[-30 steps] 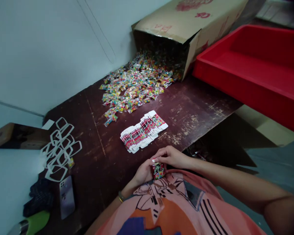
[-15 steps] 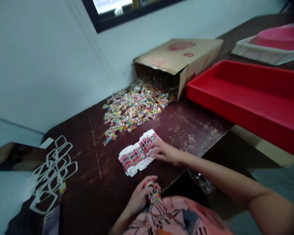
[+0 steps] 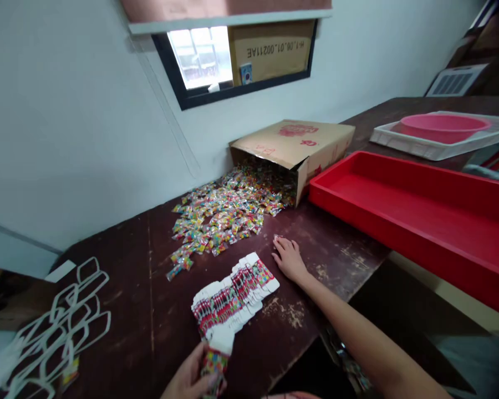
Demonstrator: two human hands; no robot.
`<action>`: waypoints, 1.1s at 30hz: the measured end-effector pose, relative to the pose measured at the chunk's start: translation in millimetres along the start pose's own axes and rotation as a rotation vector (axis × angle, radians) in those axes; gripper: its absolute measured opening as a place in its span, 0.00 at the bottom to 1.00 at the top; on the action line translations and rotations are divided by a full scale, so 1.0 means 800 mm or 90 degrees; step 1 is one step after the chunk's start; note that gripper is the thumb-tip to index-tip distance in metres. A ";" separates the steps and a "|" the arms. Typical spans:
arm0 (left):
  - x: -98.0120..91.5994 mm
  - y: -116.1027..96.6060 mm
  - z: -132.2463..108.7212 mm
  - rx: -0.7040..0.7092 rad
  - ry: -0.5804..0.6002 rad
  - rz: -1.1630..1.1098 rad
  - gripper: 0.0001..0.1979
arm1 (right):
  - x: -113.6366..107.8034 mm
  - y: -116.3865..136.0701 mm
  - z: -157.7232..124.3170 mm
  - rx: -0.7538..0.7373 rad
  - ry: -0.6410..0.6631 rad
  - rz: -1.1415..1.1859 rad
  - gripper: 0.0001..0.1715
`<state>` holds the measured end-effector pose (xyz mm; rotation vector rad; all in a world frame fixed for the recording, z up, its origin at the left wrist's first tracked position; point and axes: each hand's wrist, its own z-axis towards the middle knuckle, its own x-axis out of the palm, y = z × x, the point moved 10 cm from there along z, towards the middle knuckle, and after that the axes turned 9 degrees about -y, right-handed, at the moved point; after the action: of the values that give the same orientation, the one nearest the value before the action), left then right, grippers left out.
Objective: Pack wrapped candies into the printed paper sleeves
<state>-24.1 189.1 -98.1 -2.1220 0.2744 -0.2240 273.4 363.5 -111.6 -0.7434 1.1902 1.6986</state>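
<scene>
My left hand [image 3: 191,378] is closed round a small printed carton [image 3: 214,363] with a white flap standing up at its top. Just beyond it, a row of flat, overlapping cartons [image 3: 233,293] with red, multicoloured print and white flaps lies fanned out on the table. My right hand [image 3: 290,259] rests on the table past the right end of that row, its fingers stretched out. A small reddish-white spot shows at its fingertips; I cannot tell what it is. Ahead and to the left spreads a pile of small, clear-wrapped colourful candies [image 3: 220,213].
The candies spill from a cardboard box [image 3: 295,144] lying on its side by the wall. A long red tray [image 3: 419,194] stands at the right, with a pink basin [image 3: 443,126] on a white tray [image 3: 403,145] behind. Pale loops [image 3: 72,316] lie at left on the dark table [image 3: 128,288].
My right hand has left the carton row and moved forward onto the table. My left hand has brought its carton to the row's near end. The view has tilted up, showing more window.
</scene>
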 end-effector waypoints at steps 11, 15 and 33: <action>0.120 0.009 0.070 -0.020 0.072 -0.081 0.22 | -0.071 0.101 -0.295 -0.123 0.065 0.256 0.22; 0.124 0.023 0.071 -0.003 0.018 -0.015 0.23 | -0.088 0.082 -0.254 0.119 0.028 0.478 0.13; 0.109 0.029 0.045 0.060 0.014 0.095 0.21 | -0.104 0.173 -0.145 -0.134 0.187 0.382 0.11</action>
<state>66.2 181.3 -132.4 -1.9960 0.4260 -0.1696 178.9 209.7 -27.7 -0.8356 1.5622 2.2921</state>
